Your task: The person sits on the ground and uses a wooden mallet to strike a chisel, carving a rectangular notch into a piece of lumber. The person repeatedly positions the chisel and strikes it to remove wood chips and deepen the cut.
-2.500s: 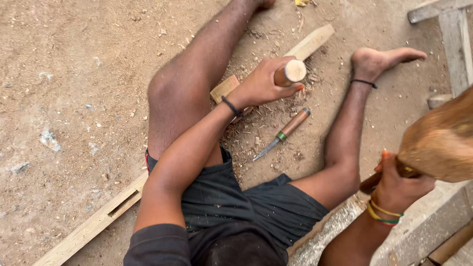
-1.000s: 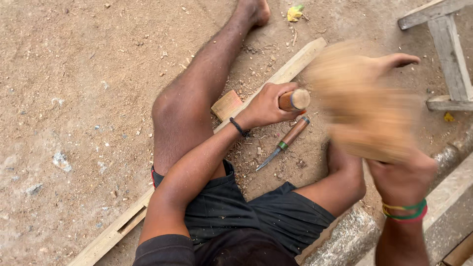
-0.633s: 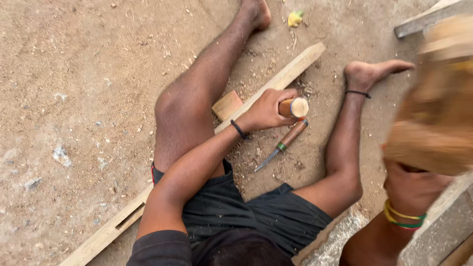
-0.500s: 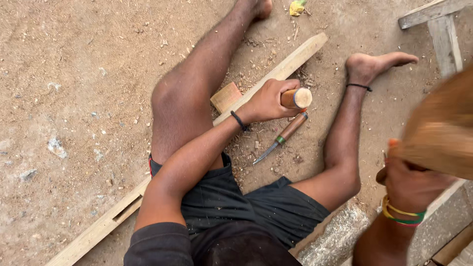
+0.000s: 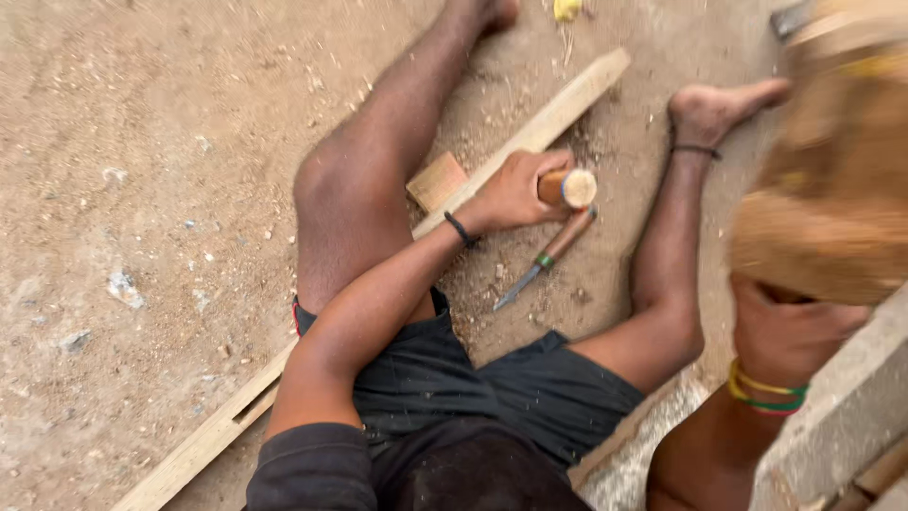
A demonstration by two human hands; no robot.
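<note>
I sit on sandy ground with my legs spread. My left hand (image 5: 515, 192) grips a chisel's round wooden handle (image 5: 571, 187), held upright on a long wooden plank (image 5: 544, 128) lying across the ground. My right hand (image 5: 790, 331), with coloured bangles at the wrist, is raised at the right and holds a big wooden mallet (image 5: 832, 208), which is blurred. A second chisel (image 5: 550, 255) with a wooden handle and metal blade lies on the ground between my legs.
A small wooden block (image 5: 437, 181) rests beside the plank near my left knee. Wood chips are scattered around the plank. A concrete ledge (image 5: 842, 407) runs along the lower right. A yellow scrap (image 5: 566, 8) lies at the top.
The mallet swung down over the chisel a second ago and has come back up at the right. My left hand stays on the chisel handle throughout.
</note>
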